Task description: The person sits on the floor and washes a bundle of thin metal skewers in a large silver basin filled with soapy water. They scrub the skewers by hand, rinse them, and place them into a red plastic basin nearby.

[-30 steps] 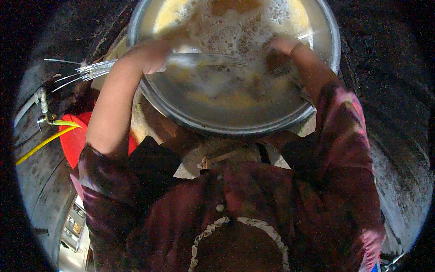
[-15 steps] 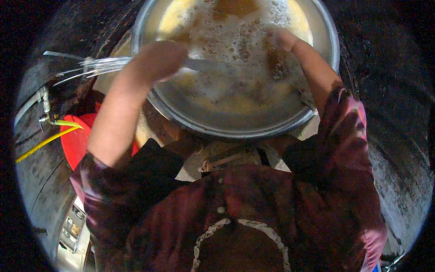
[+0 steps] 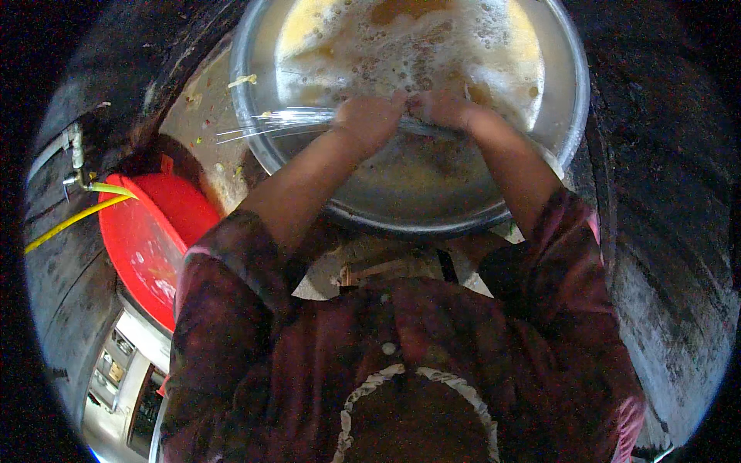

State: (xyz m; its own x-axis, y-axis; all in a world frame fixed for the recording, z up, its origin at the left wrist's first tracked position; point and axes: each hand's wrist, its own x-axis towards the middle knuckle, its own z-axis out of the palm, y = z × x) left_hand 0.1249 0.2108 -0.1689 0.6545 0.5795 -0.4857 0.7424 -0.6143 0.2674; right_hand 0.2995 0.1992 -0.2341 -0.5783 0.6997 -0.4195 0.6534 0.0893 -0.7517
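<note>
A large round metal basin (image 3: 241, 100) holds cloudy, yellow-brown liquid (image 3: 413, 58) with bubbles and foam on it. Over its near half, my left hand (image 3: 369, 121) is closed around a bundle of thin, clear, shiny strands (image 3: 297, 117). The strands' loose ends fan out leftward past the rim. My right hand (image 3: 441, 109) is beside the left, nearly touching it, with its fingers curled in on the bundle's other end. A greyish stretch of the bundle shows just below the right hand at the liquid. What lies under the surface is hidden.
A red plastic tub (image 3: 158, 262) stands tilted at the left. Near it, a wall pipe with a tap (image 3: 76, 179) feeds a yellow hose (image 3: 73, 230). Dark walls rise close on both sides. A small pale scrap (image 3: 244, 80) hangs on the basin's rim.
My left hand has moved right with the bundle, from the basin's left rim to its middle. My right hand has come left and nearer, so both now meet at the bundle.
</note>
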